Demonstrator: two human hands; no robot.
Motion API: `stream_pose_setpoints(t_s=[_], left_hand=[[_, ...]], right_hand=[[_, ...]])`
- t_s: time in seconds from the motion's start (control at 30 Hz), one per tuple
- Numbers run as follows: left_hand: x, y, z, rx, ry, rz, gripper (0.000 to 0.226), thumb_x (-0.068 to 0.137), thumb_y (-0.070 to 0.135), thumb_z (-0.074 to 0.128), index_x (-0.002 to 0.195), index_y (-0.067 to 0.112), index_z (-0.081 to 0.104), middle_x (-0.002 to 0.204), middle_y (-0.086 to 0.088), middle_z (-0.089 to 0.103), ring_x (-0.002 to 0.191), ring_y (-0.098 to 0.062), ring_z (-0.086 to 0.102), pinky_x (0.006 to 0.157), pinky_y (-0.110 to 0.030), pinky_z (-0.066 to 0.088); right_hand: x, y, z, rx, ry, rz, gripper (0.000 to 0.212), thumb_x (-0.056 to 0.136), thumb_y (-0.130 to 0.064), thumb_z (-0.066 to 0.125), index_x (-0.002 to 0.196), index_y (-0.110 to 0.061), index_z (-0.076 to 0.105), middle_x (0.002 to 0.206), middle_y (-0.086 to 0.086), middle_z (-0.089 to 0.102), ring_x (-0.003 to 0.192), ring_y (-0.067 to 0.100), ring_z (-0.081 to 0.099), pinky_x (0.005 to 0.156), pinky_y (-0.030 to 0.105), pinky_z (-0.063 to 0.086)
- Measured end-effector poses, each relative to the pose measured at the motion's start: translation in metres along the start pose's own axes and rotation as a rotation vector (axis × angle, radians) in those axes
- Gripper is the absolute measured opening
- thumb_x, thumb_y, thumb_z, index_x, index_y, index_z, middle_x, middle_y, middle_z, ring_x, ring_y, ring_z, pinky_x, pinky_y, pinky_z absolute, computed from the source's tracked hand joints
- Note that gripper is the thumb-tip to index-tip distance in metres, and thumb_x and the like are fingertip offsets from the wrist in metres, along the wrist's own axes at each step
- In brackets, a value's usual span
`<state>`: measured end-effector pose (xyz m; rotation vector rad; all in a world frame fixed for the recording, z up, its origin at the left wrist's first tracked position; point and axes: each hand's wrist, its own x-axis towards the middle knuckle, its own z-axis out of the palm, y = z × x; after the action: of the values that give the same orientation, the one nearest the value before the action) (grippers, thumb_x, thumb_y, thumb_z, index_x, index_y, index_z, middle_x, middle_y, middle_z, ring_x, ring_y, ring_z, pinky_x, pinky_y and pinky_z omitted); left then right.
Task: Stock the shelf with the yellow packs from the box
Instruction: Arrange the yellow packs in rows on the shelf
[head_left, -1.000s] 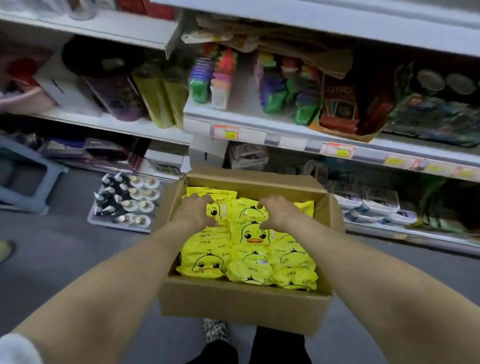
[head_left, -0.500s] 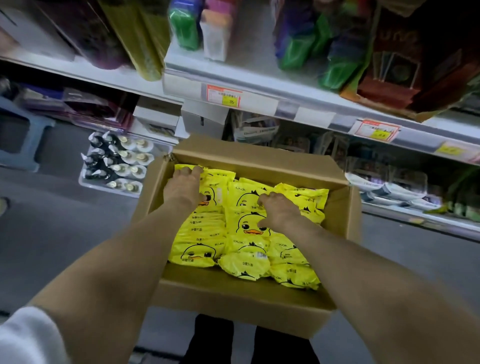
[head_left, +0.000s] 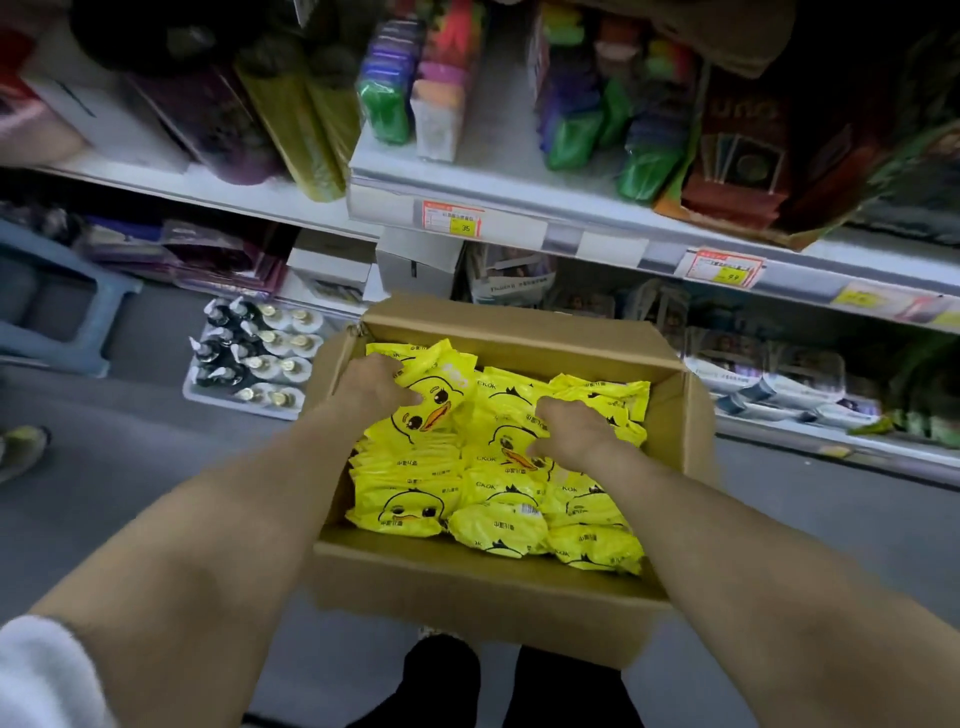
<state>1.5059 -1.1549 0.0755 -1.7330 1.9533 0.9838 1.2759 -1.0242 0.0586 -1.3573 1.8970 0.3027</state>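
An open cardboard box (head_left: 483, 587) sits in front of me, filled with several yellow packs printed with a duck face (head_left: 498, 525). My left hand (head_left: 371, 384) grips a tilted yellow pack (head_left: 434, 400) at the box's back left, lifting its edge above the others. My right hand (head_left: 569, 434) has its fingers curled round another yellow pack (head_left: 514, 431) in the middle of the box. The white shelf (head_left: 519, 208) with price tags runs just behind and above the box.
The shelf carries green and purple packets (head_left: 571, 130), dark rolls (head_left: 296, 124) and a red card box (head_left: 737, 156). A tray of bottles (head_left: 254, 358) stands on the grey floor at left, beside a blue stool (head_left: 52, 312). The lower shelf (head_left: 779, 374) holds flat packs.
The view has moved closer to the box and shelf. My left hand has raised a yellow pack at the back left, showing its duck face. My right hand has closed on a middle pack.
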Motion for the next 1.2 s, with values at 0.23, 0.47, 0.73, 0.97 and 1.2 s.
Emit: stream_pose_setpoints(t_s=[0.23,0.47,0.73,0.97,1.2], left_hand=[[-0.05,0.028,-0.073,-0.154,-0.109,0.303,0.039,0.083,0.037,0.075,0.116,0.018,0.067,0.115,0.0,0.069,0.104,-0.019,0.064,0.097,-0.034,0.049],[-0.099,0.094,-0.178,-0.116,-0.117,0.402,0.096,0.031,0.054,0.094,0.114,0.014,0.066,0.103,-0.001,0.074,0.094,-0.021,0.071,0.092,-0.041,0.055],[-0.177,0.203,-0.294,0.04,0.114,0.578,0.027,0.072,0.02,0.085,0.094,0.017,0.069,0.08,-0.002,0.073,0.059,-0.014,0.069,0.043,-0.02,0.049],[-0.174,0.284,-0.368,0.079,0.183,0.649,0.04,0.067,0.02,0.087,0.103,0.016,0.071,0.101,-0.005,0.074,0.091,-0.024,0.071,0.091,-0.042,0.054],[-0.132,0.37,-0.402,0.427,0.394,0.673,0.049,0.072,0.041,0.081,0.114,0.022,0.066,0.112,0.001,0.065,0.102,-0.022,0.059,0.096,-0.041,0.049]], right_hand=[[-0.065,-0.003,-0.077,0.015,0.146,-0.072,0.051,0.078,-0.048,0.079,0.112,-0.016,0.061,0.11,0.002,0.065,0.102,0.028,0.06,0.083,0.035,0.05],[-0.141,0.005,-0.186,0.087,0.433,-0.111,0.04,0.074,-0.044,0.083,0.085,-0.012,0.06,0.085,0.005,0.06,0.087,0.029,0.057,0.072,0.038,0.046],[-0.218,0.014,-0.319,0.132,0.609,-0.148,0.034,0.071,-0.041,0.086,0.083,-0.018,0.064,0.08,0.0,0.064,0.073,0.017,0.055,0.067,0.032,0.045],[-0.239,0.029,-0.418,0.136,0.588,-0.218,0.027,0.068,-0.038,0.089,0.082,-0.024,0.071,0.078,-0.009,0.074,0.068,0.008,0.065,0.067,0.025,0.048],[-0.215,0.046,-0.493,-0.01,0.657,-0.272,0.027,0.069,-0.046,0.085,0.08,-0.031,0.066,0.075,-0.017,0.065,0.069,-0.002,0.058,0.064,0.018,0.043]])
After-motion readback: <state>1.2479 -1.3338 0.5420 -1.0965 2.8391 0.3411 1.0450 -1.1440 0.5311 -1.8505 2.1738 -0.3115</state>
